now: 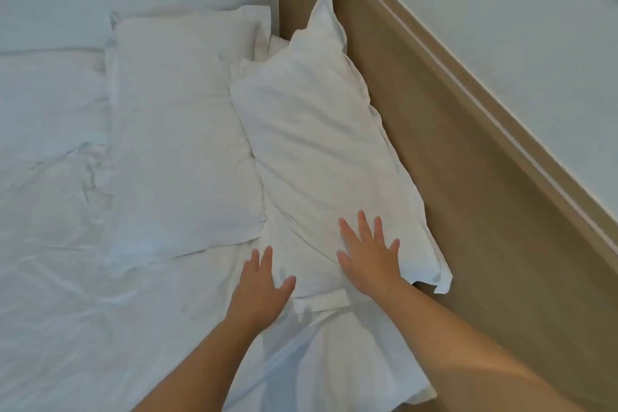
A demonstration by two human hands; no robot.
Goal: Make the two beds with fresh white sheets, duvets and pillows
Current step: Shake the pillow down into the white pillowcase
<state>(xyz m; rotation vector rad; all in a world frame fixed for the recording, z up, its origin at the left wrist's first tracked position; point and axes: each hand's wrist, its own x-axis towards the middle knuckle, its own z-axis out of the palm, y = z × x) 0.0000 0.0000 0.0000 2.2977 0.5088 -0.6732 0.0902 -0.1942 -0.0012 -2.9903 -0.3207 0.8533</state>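
**Settling the pillow against the headboard**

Nearest us, our left hand [262, 281] lies flat and released at the leaning pillow's [321, 144] lower edge, and our right hand [368, 261] presses open-palmed on it, grasping nothing. We should smooth outward, evenly. We count two pillows: this one against the headboard [451, 144], and the flat pillow [180, 130] beyond on the sheet [60, 278].

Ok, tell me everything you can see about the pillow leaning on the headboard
The pillow is white, in a creased cotton-looking case with a loose flanged border. It lies lengthwise along the tan wooden headboard, its far corner sticking up against the panel. It overlaps the edge of a second pillow beside it. The right hand presses flat on its near end, fingers spread; the left hand rests open at its near edge.
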